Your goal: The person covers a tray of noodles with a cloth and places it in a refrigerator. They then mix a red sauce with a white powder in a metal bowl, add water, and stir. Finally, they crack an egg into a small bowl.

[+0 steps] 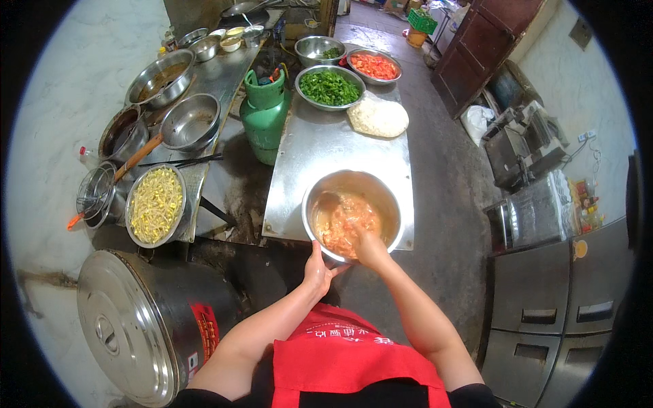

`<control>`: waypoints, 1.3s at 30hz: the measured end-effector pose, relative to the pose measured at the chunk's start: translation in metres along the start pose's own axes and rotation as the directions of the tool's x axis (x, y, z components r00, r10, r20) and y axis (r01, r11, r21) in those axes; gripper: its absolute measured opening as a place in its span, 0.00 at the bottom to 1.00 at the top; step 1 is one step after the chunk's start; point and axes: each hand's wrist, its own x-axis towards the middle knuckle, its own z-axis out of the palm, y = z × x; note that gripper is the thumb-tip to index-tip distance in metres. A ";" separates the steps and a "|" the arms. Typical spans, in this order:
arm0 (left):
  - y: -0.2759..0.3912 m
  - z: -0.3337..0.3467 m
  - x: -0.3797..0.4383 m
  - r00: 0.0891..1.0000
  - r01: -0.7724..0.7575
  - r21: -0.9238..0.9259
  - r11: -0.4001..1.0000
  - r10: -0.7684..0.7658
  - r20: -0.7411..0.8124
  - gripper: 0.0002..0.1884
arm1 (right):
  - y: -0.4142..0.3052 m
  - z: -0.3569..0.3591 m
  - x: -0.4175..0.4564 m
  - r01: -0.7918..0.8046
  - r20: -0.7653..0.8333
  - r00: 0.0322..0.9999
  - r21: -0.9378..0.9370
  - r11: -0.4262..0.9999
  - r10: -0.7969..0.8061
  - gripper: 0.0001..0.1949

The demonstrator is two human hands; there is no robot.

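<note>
A deep stainless-steel basin [392, 211] rests at the near end of a metal-topped table [326, 148]. Inside it is a wet, orange-pink mixture [347, 219] that looks like cut meat in a cloudy liquid. My left hand [317, 274] grips the basin's near left side, thumb up by the rim and fingers spread beneath. My right hand [371, 251] reaches over the near rim into the mixture. Its fingers are sunk in and hidden, so their grip does not show.
Further up the table are bowls of chopped greens [329, 87] and cut tomatoes [375, 67], plus a bag of pale pieces [378, 117]. A green gas cylinder [264, 122] stands left. Bean sprouts [156, 204] fill a left-hand bowl above a large lidded drum [122, 326]. Steel refrigerator doors [530, 285] are right.
</note>
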 end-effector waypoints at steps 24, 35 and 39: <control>0.045 -0.023 0.058 0.950 -0.260 -0.101 0.960 0.235 -0.207 0.25 | -0.012 0.001 0.053 0.103 -0.126 0.986 -0.038 0.994 -0.107 0.16; 0.065 -0.015 0.055 0.897 -0.274 -0.077 0.959 0.226 -0.380 0.24 | -0.008 -0.037 0.042 0.195 0.013 0.981 -0.013 0.981 -0.195 0.15; 0.061 -0.015 0.058 0.903 -0.278 -0.110 0.954 0.221 -0.369 0.24 | -0.012 -0.022 0.067 0.138 -0.094 0.984 -0.163 0.977 -0.154 0.13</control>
